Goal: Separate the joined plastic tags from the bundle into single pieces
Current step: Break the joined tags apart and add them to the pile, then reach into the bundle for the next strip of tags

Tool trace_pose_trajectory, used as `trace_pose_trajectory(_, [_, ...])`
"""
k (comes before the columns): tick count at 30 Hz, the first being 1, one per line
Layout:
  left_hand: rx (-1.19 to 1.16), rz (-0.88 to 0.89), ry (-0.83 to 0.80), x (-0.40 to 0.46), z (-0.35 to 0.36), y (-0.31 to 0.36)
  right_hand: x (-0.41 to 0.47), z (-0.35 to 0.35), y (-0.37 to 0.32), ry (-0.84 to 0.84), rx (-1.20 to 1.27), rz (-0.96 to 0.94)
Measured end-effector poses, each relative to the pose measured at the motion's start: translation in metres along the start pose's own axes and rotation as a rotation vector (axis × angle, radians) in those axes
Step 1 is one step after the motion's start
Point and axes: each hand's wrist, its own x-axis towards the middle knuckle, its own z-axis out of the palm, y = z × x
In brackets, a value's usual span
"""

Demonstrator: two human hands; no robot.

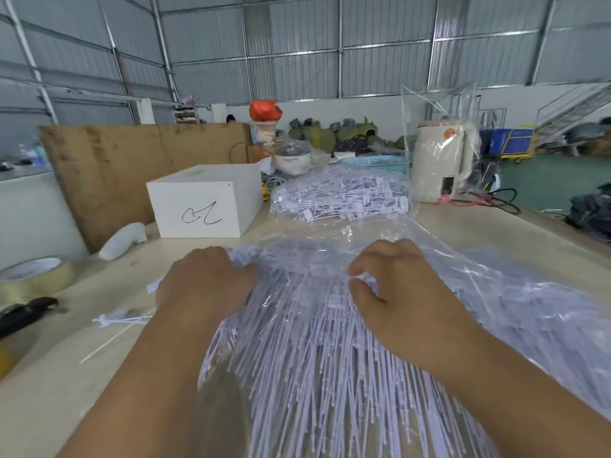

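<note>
Bundle of plastic tags (307,352), in clear wrapping: spread across lower centre of the table (49,391). Left hand (205,285) is curled over its left edge; right hand (396,292) fingers (358,267) pinch tag heads. White box (205,203) is seen upper left; second bagged heap (340,196) beyond.

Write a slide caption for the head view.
Both hands, left and right, work a bundle of plastic tags on the table.
</note>
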Motion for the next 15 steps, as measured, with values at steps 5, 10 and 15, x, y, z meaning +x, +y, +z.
trace_pose_trajectory(5, [-0.547,0.379,0.157,-0.019,0.007,0.028,0.000,0.002,0.001,-0.038,-0.010,0.001])
trace_pose_trajectory(10, [-0.328,0.655,0.035,-0.032,0.027,0.040,0.002,-0.002,0.006,-0.092,0.025,0.113])
trace_pose_trajectory(15, [-0.614,0.418,0.234,-0.023,0.024,0.034,0.002,0.010,0.014,-0.164,-0.047,0.132])
